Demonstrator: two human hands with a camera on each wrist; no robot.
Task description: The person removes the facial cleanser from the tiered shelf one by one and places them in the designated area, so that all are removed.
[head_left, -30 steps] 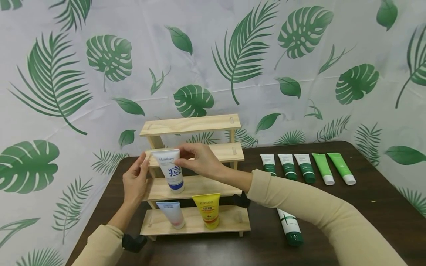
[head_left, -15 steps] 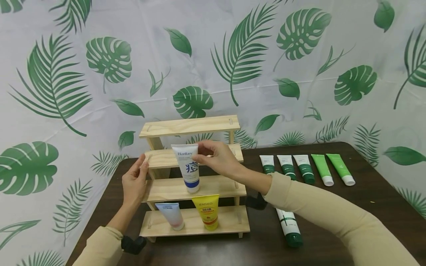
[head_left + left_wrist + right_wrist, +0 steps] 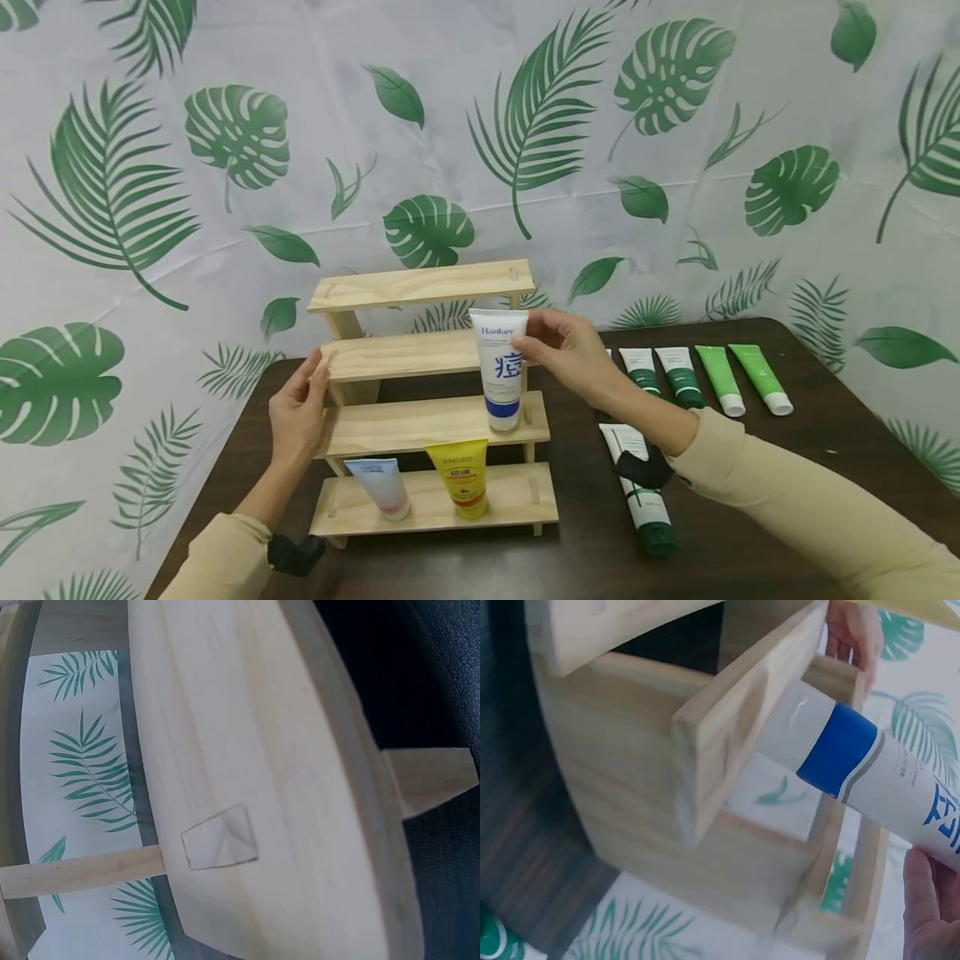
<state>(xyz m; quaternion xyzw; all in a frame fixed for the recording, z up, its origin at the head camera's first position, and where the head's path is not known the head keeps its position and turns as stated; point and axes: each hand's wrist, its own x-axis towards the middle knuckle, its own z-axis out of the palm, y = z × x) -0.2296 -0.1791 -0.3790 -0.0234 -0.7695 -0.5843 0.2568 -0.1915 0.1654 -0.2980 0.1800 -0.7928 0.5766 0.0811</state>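
Observation:
In the head view my right hand (image 3: 566, 350) pinches a white squeeze tube (image 3: 501, 358) with blue lettering near its top. The tube stands cap down at the right end of the second board from the bottom of a wooden tiered display stand (image 3: 435, 417). In the right wrist view its white cap (image 3: 799, 724) meets that board. My left hand (image 3: 298, 412) holds the stand's left side; in the left wrist view only wooden board (image 3: 247, 750) shows. On the bottom board stand a pale blue-pink tube (image 3: 381, 487) and a yellow tube (image 3: 461, 479), both cap down.
On the dark table (image 3: 720, 500), right of the stand, lie several white-green tubes (image 3: 678, 375) and two light green tubes (image 3: 720, 379). Nearer lies another white-green tube (image 3: 647, 504), partly behind my wrist strap. A leaf-print cloth (image 3: 450, 125) hangs behind.
My right hand has moved the white tube from the left end of the second board from the bottom to its right end. My left hand has stayed at the stand's left side.

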